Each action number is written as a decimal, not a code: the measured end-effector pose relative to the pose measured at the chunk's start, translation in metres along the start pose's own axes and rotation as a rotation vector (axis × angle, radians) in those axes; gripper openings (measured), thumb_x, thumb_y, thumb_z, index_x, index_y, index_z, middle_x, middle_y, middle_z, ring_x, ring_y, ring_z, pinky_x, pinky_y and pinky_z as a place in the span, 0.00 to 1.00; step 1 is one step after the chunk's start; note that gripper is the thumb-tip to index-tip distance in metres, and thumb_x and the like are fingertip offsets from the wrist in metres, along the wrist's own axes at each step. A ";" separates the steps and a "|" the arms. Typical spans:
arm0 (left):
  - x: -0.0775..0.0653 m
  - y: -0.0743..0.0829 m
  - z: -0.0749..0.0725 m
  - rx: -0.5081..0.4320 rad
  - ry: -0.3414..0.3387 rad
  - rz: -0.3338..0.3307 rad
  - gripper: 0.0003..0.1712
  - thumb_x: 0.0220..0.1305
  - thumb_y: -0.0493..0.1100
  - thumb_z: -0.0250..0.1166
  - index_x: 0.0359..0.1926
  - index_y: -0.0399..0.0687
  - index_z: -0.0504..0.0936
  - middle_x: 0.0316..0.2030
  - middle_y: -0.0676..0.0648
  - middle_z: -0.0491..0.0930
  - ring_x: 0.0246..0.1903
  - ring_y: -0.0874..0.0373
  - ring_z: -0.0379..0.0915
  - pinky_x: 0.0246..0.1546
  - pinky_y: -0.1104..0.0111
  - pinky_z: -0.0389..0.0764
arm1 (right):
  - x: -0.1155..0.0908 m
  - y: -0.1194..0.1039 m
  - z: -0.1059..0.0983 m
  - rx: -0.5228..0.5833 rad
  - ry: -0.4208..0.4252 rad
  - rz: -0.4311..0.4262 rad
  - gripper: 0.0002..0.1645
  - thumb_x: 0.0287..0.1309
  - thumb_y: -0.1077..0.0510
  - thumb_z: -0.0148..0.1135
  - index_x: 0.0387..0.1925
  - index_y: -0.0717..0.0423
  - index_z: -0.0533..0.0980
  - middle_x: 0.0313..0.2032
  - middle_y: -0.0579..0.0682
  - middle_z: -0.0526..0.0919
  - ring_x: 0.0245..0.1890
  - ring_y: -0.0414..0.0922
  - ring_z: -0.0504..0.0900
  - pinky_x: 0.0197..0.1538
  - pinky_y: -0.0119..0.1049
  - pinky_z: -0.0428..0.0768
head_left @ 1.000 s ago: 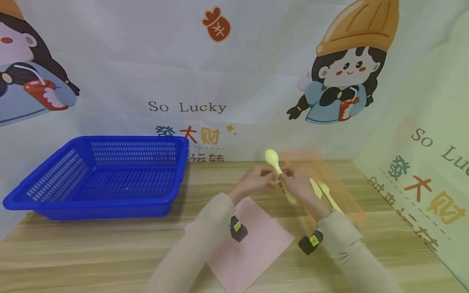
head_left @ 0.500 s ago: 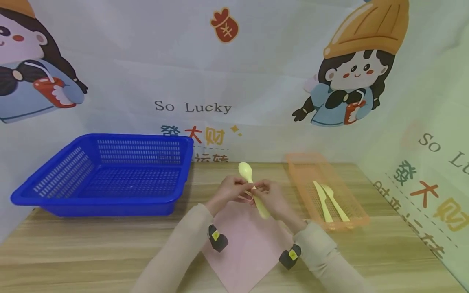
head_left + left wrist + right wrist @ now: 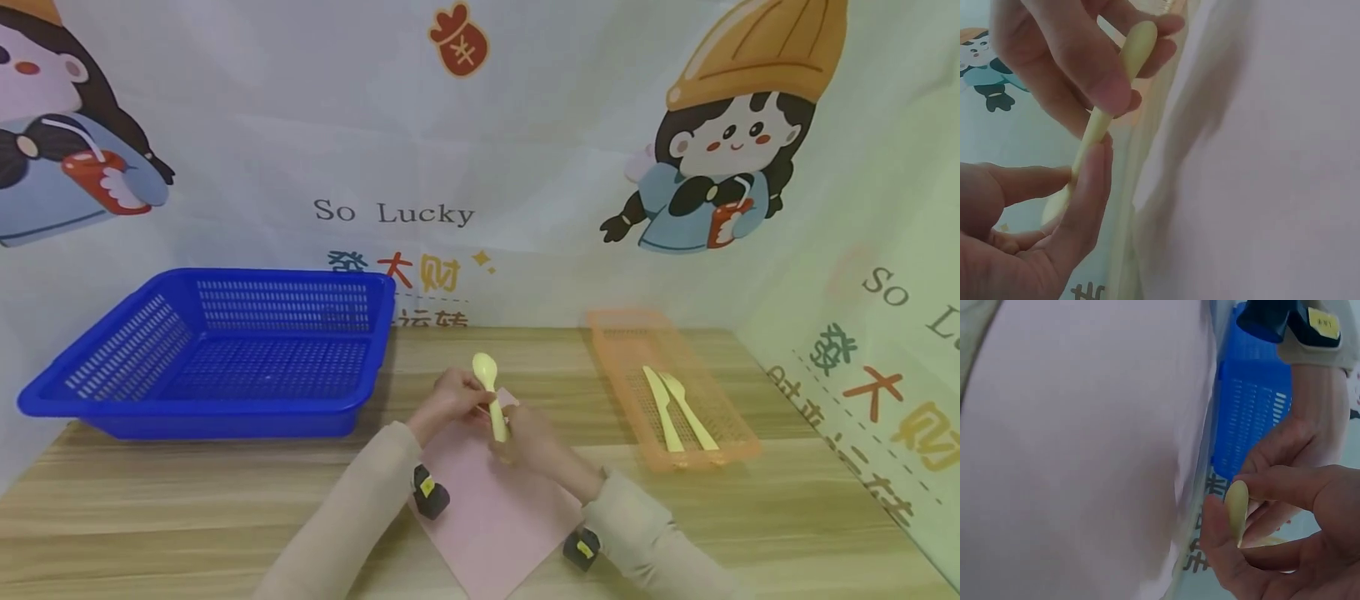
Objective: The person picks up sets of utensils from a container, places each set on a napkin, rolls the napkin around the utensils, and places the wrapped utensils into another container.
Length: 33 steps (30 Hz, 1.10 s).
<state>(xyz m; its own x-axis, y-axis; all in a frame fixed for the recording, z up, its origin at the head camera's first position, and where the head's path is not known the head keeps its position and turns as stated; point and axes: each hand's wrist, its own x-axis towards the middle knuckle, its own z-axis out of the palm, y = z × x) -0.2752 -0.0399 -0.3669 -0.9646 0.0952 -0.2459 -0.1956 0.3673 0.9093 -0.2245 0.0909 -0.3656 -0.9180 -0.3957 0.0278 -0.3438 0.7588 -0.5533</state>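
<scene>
Over the pink paper sheet, both hands hold one pale yellow spoon, its bowl tilted up and away. My left hand pinches it near the bowl; the left wrist view shows thumb and fingers on the spoon's stem. My right hand grips the handle lower down. From the right wrist view, the rounded handle end sits between the right thumb and fingers, with the left hand behind. Part of the handle is hidden by fingers.
A blue perforated basket stands at the left of the wooden table. At the right, an orange mesh tray holds a yellow knife and a yellow fork. A printed cloth hangs behind.
Both hands have carried the spoon left and toward the body, from beside the orange tray to above the pink sheet. The knife and fork stay in the tray.
</scene>
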 end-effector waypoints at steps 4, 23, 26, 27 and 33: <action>0.000 -0.004 0.002 0.107 0.019 0.002 0.06 0.51 0.33 0.64 0.29 0.32 0.78 0.25 0.39 0.82 0.16 0.63 0.73 0.22 0.73 0.78 | -0.004 -0.006 0.004 -0.071 -0.015 -0.019 0.15 0.42 0.67 0.59 0.13 0.56 0.62 0.13 0.45 0.62 0.13 0.37 0.60 0.16 0.24 0.59; 0.001 -0.009 0.010 0.143 0.014 -0.047 0.05 0.45 0.25 0.63 0.23 0.27 0.73 0.16 0.36 0.77 0.07 0.59 0.69 0.15 0.71 0.78 | 0.000 -0.013 0.017 -0.156 -0.141 0.165 0.14 0.43 0.65 0.57 0.13 0.57 0.63 0.17 0.50 0.65 0.16 0.42 0.64 0.17 0.28 0.61; 0.003 -0.007 0.012 0.160 0.036 -0.063 0.06 0.46 0.25 0.63 0.22 0.27 0.72 0.16 0.34 0.77 0.05 0.59 0.68 0.13 0.71 0.77 | 0.002 -0.011 0.017 -0.184 -0.137 0.141 0.13 0.44 0.63 0.59 0.14 0.58 0.65 0.19 0.51 0.66 0.19 0.43 0.65 0.19 0.29 0.62; 0.003 -0.007 0.012 0.165 0.042 -0.063 0.07 0.46 0.25 0.63 0.22 0.27 0.72 0.16 0.33 0.77 0.05 0.59 0.68 0.13 0.71 0.77 | 0.003 -0.010 0.017 -0.194 -0.140 0.127 0.13 0.44 0.63 0.60 0.14 0.59 0.65 0.19 0.51 0.66 0.20 0.43 0.65 0.20 0.29 0.63; 0.004 -0.011 0.013 0.251 0.054 -0.046 0.08 0.46 0.28 0.65 0.20 0.29 0.73 0.11 0.40 0.75 0.05 0.60 0.67 0.12 0.71 0.76 | -0.001 -0.001 0.011 -0.257 -0.214 -0.018 0.14 0.42 0.58 0.66 0.29 0.61 0.72 0.22 0.49 0.69 0.26 0.41 0.66 0.28 0.30 0.68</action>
<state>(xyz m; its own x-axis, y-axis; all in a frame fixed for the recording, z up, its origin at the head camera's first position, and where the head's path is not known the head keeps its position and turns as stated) -0.2746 -0.0318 -0.3824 -0.9650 0.0257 -0.2609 -0.1962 0.5890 0.7840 -0.2210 0.0847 -0.3737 -0.8582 -0.4894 -0.1548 -0.4235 0.8455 -0.3254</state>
